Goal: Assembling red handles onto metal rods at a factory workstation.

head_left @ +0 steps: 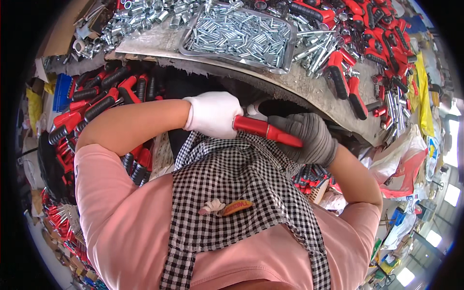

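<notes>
A red tool handle (257,129), made of a round red sleeve and a tapering red grip part, is held between my two gloved hands in front of the checked apron. My left hand (212,114), in a white glove, is closed round the sleeve end. My right hand (309,140), in a grey glove, is wrapped round the grip end. The gloves hide both ends of the handle, so its exact kind cannot be made out. Just beyond my hands is the bench edge, with a metal tray (287,60) of small shiny metal pins (237,36) on it.
Loose metal sleeves (145,15) lie on the bench's far left. Red-and-black handles (340,75) and metal rods (319,53) are heaped at the right. More such handles (104,99) are piled left of my left arm. A plastic bag (403,157) hangs near my right elbow.
</notes>
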Demonstrator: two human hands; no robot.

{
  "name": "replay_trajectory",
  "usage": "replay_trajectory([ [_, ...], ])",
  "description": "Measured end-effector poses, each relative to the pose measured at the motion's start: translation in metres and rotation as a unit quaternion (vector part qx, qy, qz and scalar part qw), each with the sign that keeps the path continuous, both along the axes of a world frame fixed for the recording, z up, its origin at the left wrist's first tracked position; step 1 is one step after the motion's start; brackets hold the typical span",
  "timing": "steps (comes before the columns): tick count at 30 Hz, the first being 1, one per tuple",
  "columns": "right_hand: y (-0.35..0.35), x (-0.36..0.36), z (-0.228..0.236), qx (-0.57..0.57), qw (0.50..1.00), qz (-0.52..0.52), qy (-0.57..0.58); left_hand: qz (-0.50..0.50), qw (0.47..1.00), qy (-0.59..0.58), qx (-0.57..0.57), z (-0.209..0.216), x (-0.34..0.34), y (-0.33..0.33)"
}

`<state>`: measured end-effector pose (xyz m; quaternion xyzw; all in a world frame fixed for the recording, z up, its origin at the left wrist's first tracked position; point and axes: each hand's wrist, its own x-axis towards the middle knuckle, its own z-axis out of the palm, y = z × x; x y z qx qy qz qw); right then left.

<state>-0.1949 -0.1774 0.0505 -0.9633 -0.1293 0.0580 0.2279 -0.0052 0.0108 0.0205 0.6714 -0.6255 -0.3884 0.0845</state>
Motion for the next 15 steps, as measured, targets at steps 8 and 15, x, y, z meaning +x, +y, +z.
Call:
replay_trajectory([
  [8, -0.0094, 0.0088, 0.0083, -0.074, 0.958, 0.195, -0.197, 0.01, 0.931, 0.28, 0.235, -0.003, 0.004, -0.001],
  [15, -0.0064, 0.0011, -0.0003, 0.149, 0.984, -0.067, 0.073, 0.041, 0.998, 0.027, -0.036, -0.0056, -0.004, 0.0008],
])
